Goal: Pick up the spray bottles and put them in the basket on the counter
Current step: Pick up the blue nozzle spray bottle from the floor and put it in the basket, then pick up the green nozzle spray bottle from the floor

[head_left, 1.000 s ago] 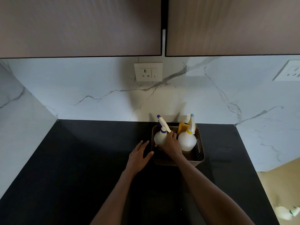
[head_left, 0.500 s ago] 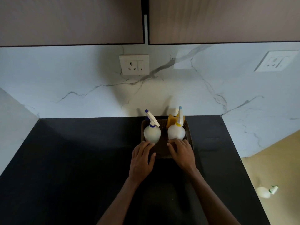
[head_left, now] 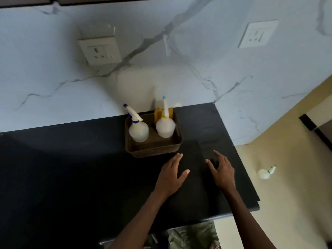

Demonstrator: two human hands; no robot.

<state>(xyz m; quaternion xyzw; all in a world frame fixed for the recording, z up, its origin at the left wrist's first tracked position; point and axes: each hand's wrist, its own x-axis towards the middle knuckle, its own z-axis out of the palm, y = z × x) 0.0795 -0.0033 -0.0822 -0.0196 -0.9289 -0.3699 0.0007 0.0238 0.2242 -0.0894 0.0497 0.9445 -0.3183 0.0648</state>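
A brown woven basket (head_left: 154,150) sits on the black counter (head_left: 71,168) against the marble wall. Two white spray bottles stand upright inside it: one with a blue-tipped white trigger (head_left: 138,130) on the left, one with a yellow collar and light-blue tip (head_left: 165,125) on the right. Behind the right bottle a yellow object (head_left: 158,111) pokes up. My left hand (head_left: 171,175) hovers open just in front of the basket's right corner. Apart from it, my right hand (head_left: 222,171) is open over the counter's right part. A third white spray bottle (head_left: 265,172) lies on the beige floor.
The counter ends at a right edge (head_left: 246,169), with beige floor (head_left: 287,203) beyond it. Two wall sockets (head_left: 100,51) (head_left: 257,34) sit in the marble backsplash. Patterned green clothing (head_left: 194,236) shows below the counter's front edge.
Both hands have drawn back from the basket and bottles and now hover empty over the counter. The view has tilted down and swung right, showing more floor.
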